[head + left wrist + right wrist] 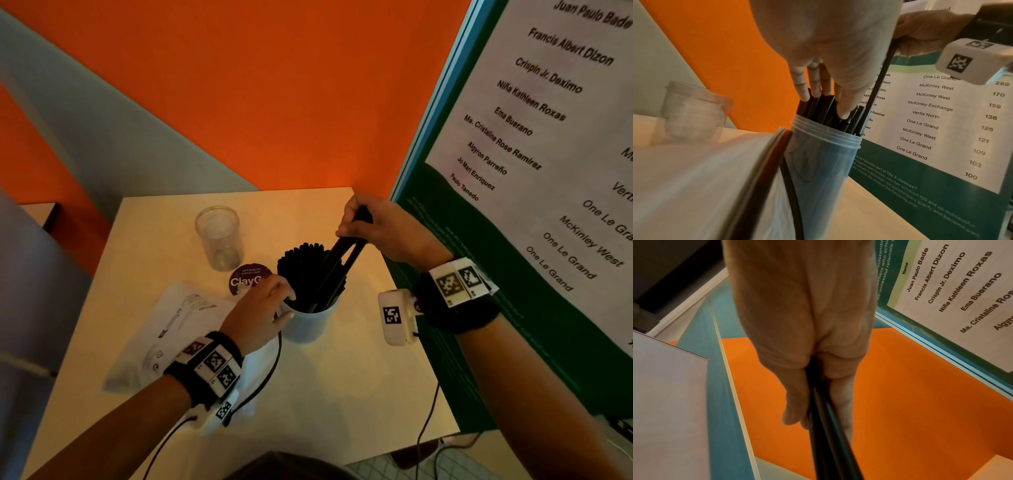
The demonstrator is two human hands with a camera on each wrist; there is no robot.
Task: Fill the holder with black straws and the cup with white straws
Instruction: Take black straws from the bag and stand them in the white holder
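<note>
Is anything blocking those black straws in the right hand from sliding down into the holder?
Only the straws already packed in the holder. The left hand pushes them aside at the rim, and the right hand's black straws slant into the gap.

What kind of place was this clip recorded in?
Probably an office break or pantry corner. A small table stands against an orange wall, beside a poster listing staff names and office sites, and the holder is packed with black straws.
</note>
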